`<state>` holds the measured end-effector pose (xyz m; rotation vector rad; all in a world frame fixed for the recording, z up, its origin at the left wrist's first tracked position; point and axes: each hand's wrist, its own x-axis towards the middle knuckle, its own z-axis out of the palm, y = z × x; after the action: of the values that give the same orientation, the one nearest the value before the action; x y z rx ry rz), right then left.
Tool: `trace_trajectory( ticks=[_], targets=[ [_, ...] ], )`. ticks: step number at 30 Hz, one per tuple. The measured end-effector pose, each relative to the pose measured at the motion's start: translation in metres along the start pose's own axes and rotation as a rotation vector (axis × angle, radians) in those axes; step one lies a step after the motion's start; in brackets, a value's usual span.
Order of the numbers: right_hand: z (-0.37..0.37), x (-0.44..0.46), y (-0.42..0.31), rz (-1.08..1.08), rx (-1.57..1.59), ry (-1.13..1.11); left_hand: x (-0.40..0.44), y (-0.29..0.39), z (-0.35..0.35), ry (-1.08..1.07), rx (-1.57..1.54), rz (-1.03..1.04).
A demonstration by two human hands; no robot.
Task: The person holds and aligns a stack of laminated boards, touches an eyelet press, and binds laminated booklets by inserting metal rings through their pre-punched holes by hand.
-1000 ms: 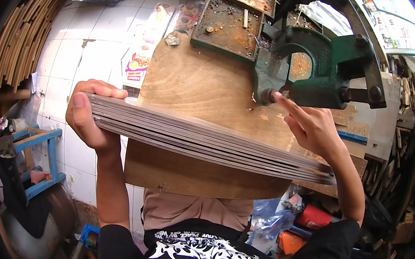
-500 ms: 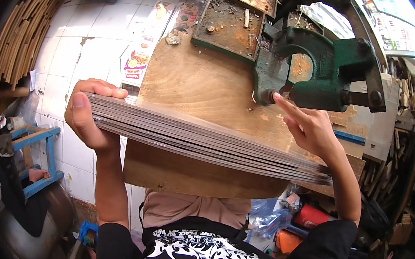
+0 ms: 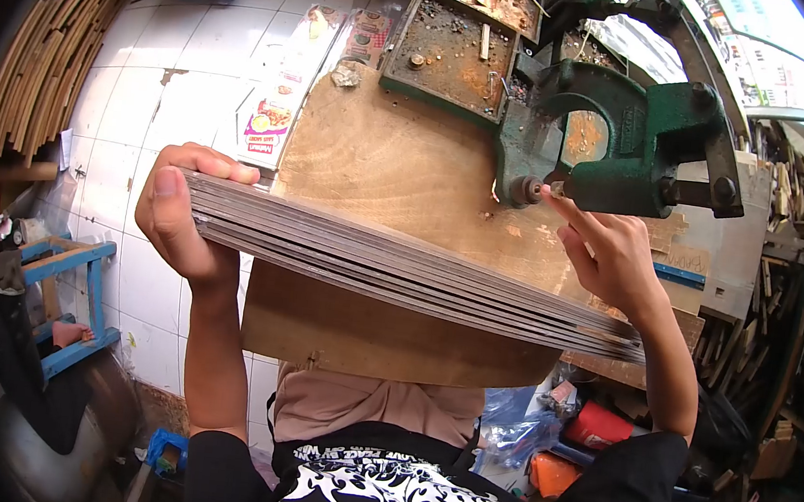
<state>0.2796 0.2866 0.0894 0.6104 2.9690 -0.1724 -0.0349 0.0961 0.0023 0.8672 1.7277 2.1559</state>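
Note:
My left hand (image 3: 183,215) grips the left end of a stack of thin greyish boards (image 3: 401,261), thumb on the near side and fingers over the far edge. The stack slants across the front of the wooden worktop (image 3: 381,162), its right end by my right forearm. My right hand (image 3: 611,257) reaches past the stack to a green hand press (image 3: 616,136). Its index finger stretches to the small round die (image 3: 525,189) and touches it or nearly so. The other fingers are loosely bent. Any small piece at the fingertip is too small to make out.
A compartmented tray (image 3: 450,57) with small metal bits sits behind the press. Printed cartons (image 3: 275,108) lie left of the worktop. Wooden strips (image 3: 47,62) stand far left, above a blue frame (image 3: 87,308). More strips and offcuts (image 3: 754,314) are piled at right.
My left hand and the stack's left end have shifted slightly right in view, as have the press and tray. My right index finger stays at the die.

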Motion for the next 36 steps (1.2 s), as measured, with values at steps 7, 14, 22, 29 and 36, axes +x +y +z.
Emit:
trace_trajectory(
  ticks=[7,14,22,29,36],
  targets=[
    [-0.001,0.001,-0.004,0.001,-0.043,-0.002,0.0,0.001,0.0,-0.015,0.0,0.014],
    [-0.001,0.0,-0.005,0.029,-0.028,-0.049,0.0,0.001,0.0,-0.015,-0.007,0.011],
    [-0.001,0.003,-0.007,0.04,-0.074,-0.066,0.0,0.0,0.0,-0.009,-0.01,0.008],
    [-0.002,0.002,-0.011,0.09,-0.114,-0.126,-0.001,0.0,0.0,-0.009,-0.021,-0.012],
    [-0.001,-0.001,-0.01,0.087,-0.118,-0.085,-0.001,0.001,0.0,-0.001,-0.01,-0.008]
  ],
)
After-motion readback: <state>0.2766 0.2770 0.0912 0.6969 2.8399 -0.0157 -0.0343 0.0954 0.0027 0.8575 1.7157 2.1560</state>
